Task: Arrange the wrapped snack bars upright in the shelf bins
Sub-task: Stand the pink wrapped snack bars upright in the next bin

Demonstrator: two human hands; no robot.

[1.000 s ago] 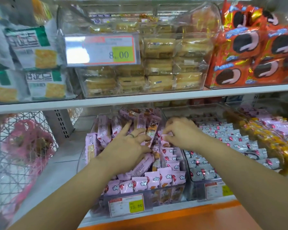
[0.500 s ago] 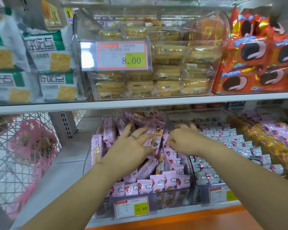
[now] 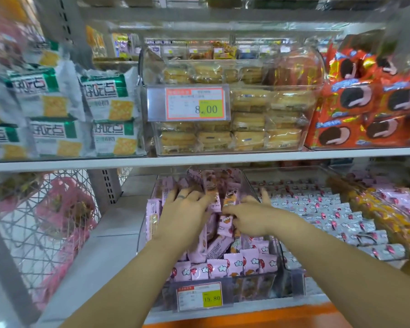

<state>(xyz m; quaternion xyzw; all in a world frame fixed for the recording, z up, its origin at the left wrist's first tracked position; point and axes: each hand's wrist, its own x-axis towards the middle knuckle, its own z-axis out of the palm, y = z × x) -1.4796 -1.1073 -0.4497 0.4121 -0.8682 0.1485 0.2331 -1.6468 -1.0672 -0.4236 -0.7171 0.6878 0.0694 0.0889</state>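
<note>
**Two hands deep in a bin of pink snack bars**

A person stands at a shop shelf with both bare forearms reaching into a clear bin (image 3: 273, 237) on the lower shelf. It is packed with pink wrapped snack bars (image 3: 234, 263).

The left hand (image 3: 185, 209) lies at about 10 o'clock in the bin. Its fingers are spread and nearly straight, pressing on the tops of the bars at the back (a ring shows on one finger).

The right hand (image 3: 253, 218) is at about 2 o'clock, with the thumb raised and the fingers curled toward the left hand. I cannot tell whether they pinch a bar.

Compared with half a second ago, both hands have stayed in this bin. The left has slid a little further back, and its fingers are less widely fanned.

At 6 o'clock a front row of bars stands upright above a price tag (image 3: 200, 295) reading 15.80. The bars in the middle lie tilted and jumbled.

At 3 o'clock sits a neighbouring bin of silver-wrapped bars (image 3: 329, 214), and at 9 o'clock a wire basket (image 3: 45, 221).
</note>
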